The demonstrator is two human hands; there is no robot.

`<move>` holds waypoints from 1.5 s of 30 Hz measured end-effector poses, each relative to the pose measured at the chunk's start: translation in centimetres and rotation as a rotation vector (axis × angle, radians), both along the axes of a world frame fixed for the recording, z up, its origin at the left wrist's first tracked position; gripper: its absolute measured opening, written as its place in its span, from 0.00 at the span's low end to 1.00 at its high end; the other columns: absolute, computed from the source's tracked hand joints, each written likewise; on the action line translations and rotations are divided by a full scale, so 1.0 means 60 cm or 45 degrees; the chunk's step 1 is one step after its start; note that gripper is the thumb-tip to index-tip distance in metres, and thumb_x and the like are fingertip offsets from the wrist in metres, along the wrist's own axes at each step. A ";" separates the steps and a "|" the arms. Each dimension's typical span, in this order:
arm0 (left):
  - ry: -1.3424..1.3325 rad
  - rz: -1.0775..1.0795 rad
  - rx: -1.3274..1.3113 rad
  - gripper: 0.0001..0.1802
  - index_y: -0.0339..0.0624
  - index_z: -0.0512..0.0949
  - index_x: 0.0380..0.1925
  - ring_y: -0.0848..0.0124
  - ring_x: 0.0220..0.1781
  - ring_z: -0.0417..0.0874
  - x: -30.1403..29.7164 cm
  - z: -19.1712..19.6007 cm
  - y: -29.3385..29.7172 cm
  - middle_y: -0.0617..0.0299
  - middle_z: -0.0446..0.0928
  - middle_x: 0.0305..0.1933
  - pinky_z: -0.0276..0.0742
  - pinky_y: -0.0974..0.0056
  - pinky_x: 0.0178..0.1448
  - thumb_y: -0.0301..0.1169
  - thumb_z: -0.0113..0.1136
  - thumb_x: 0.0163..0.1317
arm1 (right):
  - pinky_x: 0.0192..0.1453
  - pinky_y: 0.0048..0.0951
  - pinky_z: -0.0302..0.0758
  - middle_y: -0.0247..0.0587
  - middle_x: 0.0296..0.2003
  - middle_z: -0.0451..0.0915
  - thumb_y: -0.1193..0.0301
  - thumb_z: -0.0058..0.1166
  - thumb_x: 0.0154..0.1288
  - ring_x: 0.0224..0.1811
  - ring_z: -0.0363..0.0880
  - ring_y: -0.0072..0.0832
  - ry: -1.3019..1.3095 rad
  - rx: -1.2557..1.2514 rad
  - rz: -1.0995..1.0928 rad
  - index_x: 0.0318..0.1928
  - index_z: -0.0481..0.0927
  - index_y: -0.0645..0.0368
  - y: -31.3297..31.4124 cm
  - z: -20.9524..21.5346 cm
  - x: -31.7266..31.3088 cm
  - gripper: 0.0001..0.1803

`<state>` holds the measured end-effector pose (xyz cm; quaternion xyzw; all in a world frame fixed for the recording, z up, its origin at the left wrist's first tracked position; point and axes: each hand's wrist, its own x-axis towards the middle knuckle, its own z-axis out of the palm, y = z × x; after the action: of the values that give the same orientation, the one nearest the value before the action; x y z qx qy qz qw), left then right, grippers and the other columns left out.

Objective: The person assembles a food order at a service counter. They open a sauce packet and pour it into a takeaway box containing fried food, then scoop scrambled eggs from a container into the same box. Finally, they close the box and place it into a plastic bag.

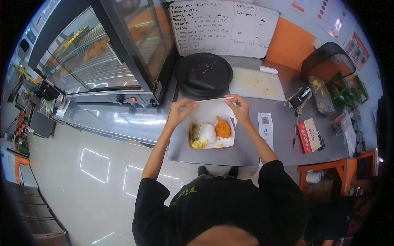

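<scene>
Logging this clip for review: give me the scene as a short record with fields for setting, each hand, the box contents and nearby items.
setting: grey counter beside a glass warming cabinet
left hand: pinching the left edge of the open lid of the food box
right hand: pinching the lid's right edge
box contents: breaded fried piece, white wrapped portion, yellow bits
nearby: round black tray, cutting board, red packet, paper slip

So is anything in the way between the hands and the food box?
No, nothing. The left hand and the right hand already pinch the far edge of the open lid of the food box on the grey counter.
</scene>
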<state>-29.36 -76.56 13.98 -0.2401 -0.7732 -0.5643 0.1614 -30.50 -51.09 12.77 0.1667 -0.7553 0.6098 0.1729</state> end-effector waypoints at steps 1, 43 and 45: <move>-0.170 -0.042 0.097 0.05 0.37 0.76 0.24 0.79 0.30 0.75 0.001 -0.004 -0.001 0.63 0.78 0.28 0.68 0.75 0.35 0.27 0.60 0.52 | 0.41 0.25 0.70 0.42 0.35 0.78 0.80 0.57 0.48 0.37 0.75 0.24 -0.123 -0.164 0.089 0.26 0.71 0.60 -0.002 0.001 -0.001 0.07; -1.449 -0.142 0.317 0.38 0.41 0.55 0.55 0.67 0.46 0.66 0.136 0.003 -0.027 0.52 0.67 0.40 0.59 0.64 0.56 0.54 0.51 0.51 | 0.53 0.40 0.64 0.58 0.49 0.67 0.65 0.49 0.55 0.49 0.69 0.45 -0.705 0.406 0.104 0.58 0.54 0.52 0.041 -0.031 0.183 0.30; -1.365 -0.148 0.135 0.41 0.37 0.53 0.55 0.64 0.48 0.66 0.135 -0.005 -0.024 0.51 0.67 0.41 0.59 0.64 0.57 0.53 0.52 0.50 | 0.50 0.38 0.66 0.55 0.47 0.69 0.64 0.48 0.56 0.46 0.71 0.41 -0.809 0.257 0.118 0.56 0.55 0.53 0.027 -0.017 0.186 0.28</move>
<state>-21.27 -77.98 13.67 0.0475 -0.7031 -0.6539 -0.2754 -19.37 -49.45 11.75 0.0186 -0.8197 0.5605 -0.1165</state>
